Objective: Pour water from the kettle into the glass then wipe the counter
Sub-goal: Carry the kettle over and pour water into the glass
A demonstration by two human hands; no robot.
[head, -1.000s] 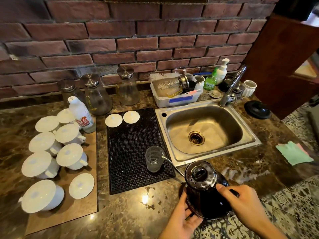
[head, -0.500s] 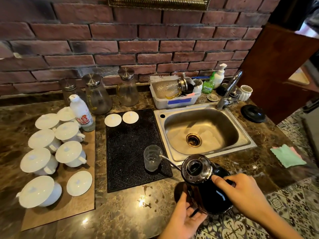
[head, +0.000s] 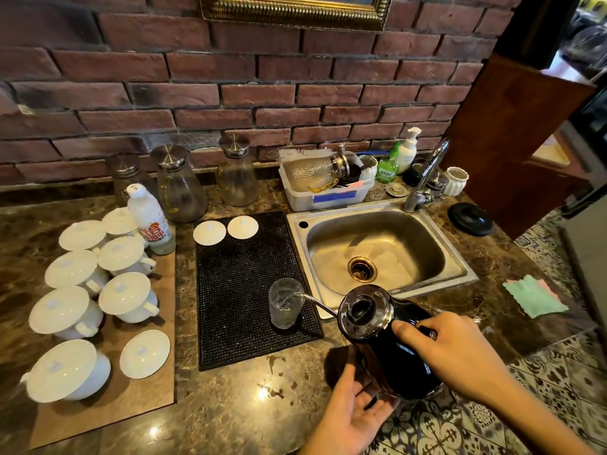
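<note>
A black gooseneck kettle (head: 394, 356) with a chrome lid is tilted to the left above the counter's front edge. Its thin spout tip reaches over the rim of a clear glass (head: 285, 303) that stands on the black mat (head: 243, 290). My right hand (head: 450, 353) grips the kettle's handle from the right. Under the kettle's base, my left hand (head: 351, 412) lies palm up and supports it. A green and pink cloth (head: 532, 297) lies flat on the counter to the right of the sink.
A steel sink (head: 377, 254) with a tap lies behind the kettle. Several white lidded cups (head: 124, 297) stand on a brown board at the left. Glass jugs (head: 179, 185), a bottle, a dish tub (head: 325, 188) and soap bottles line the brick wall.
The kettle has lifted and tipped further left, and its spout tip now reaches over the glass. Both hands stayed on the kettle.
</note>
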